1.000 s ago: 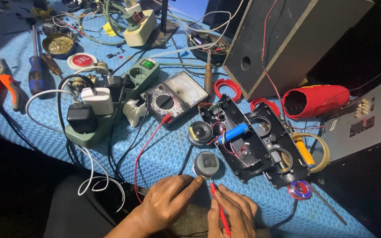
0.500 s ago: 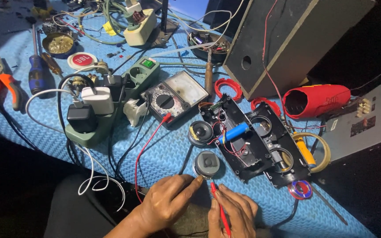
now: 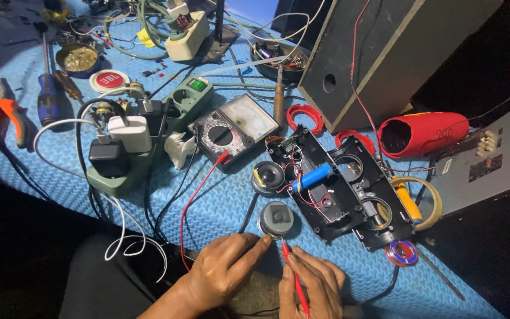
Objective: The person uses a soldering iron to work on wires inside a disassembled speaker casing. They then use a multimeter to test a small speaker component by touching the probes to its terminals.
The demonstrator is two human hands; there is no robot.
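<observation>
Item: small round speaker driver (image 3: pixel 276 217), magnet side up, on the blue mat (image 3: pixel 219 201) just in front of the opened black speaker chassis (image 3: pixel 337 189).

Left hand (image 3: pixel 225 274): forefinger stretched out, tip touching the driver's near rim.

Right hand (image 3: pixel 311 283): fingers closed around a red test probe (image 3: pixel 293 277), tip aimed at the driver.

Behind: analogue multimeter (image 3: pixel 234 127) (red lead trailing to the mat edge), blue cylindrical cell (image 3: pixel 314 176) in the chassis.

Risk: the probe tip could skid off a small terminal, bridging contacts or nicking fine wires, should the driver shift.
</observation>
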